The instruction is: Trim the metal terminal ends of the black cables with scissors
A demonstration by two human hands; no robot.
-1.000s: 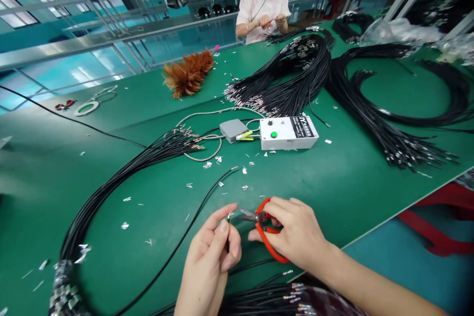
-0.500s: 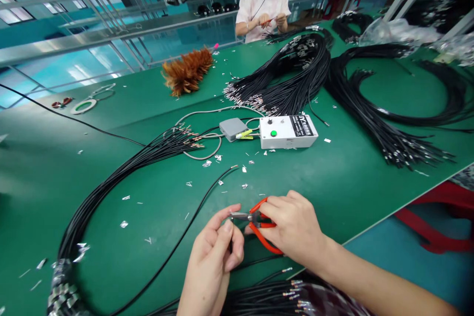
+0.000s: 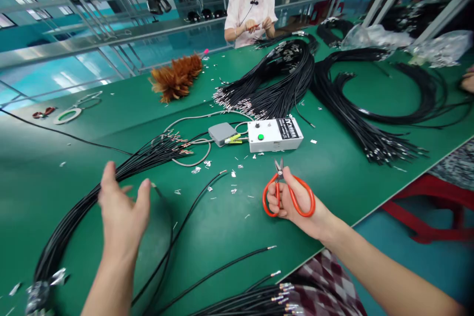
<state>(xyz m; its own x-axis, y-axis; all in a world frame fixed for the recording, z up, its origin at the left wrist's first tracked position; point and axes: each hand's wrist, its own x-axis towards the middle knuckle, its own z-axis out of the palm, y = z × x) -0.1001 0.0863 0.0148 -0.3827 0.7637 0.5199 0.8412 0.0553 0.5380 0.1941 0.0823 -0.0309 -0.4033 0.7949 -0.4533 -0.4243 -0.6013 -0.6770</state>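
My left hand (image 3: 122, 217) is spread open over the left part of the table, fingers apart. Close beside its thumb, the blurred end of a black cable (image 3: 168, 212) stands apart from the grip. Behind that hand runs a bundle of black cables (image 3: 148, 158) with bare copper ends. My right hand (image 3: 296, 202) holds scissors (image 3: 280, 172) with red handles, blades pointing away from me and slightly parted. Single black cables (image 3: 222, 269) with stripped ends lie between my hands, and another cable bundle (image 3: 237, 304) lies at the near edge.
A white box (image 3: 276, 138) with a green button and a grey pad (image 3: 222, 133) sit mid-table. Large cable coils (image 3: 281, 79) lie behind, near an orange-brown feather duster (image 3: 176, 79). Foil scraps dot the green table (image 3: 237, 222). Across it, a person (image 3: 252, 10) works; another hand (image 3: 468, 79) shows far right.
My left hand has moved left and opened, letting go of a cable end. My right hand has drawn the scissors away from it and turned their blades forward. The view has shifted slightly.
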